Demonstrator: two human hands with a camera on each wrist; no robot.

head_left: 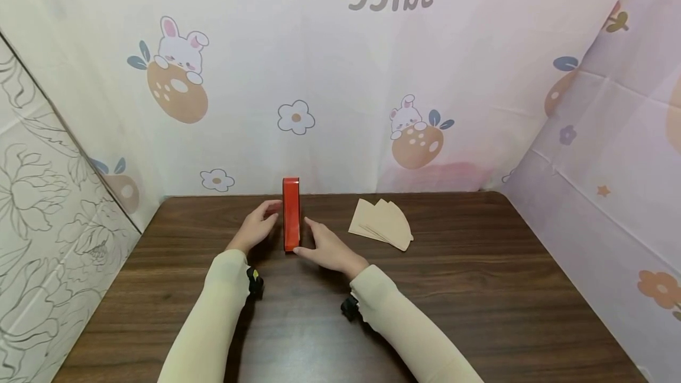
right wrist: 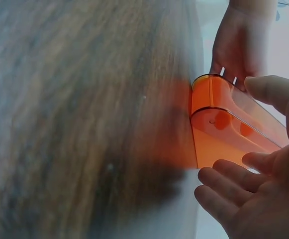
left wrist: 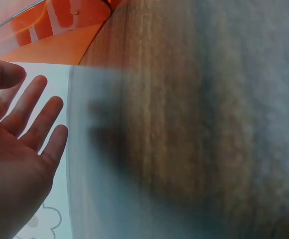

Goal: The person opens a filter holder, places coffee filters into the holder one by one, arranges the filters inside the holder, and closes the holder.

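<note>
A narrow, see-through orange-red holder (head_left: 291, 214) stands upright near the table's back edge, between both hands. On its left is my left hand (head_left: 258, 228), fingers spread and slightly bent, with nothing in them. My right hand (head_left: 331, 248) is at its right side, thumb toward the holder's lower front and fingers extended behind. Whether the right thumb touches it I cannot tell. In the right wrist view the orange holder (right wrist: 223, 118) shows a rounded front, with the right hand (right wrist: 263, 194) beside it. To the right lie several fanned-out, cone-shaped paper coffee filters (head_left: 382, 223).
The dark wood-grain table (head_left: 479, 288) reaches back to a printed cloth wall (head_left: 340, 64) with rabbits and flowers. More patterned cloth hangs along the left and right sides. Small black cameras sit on both wrists.
</note>
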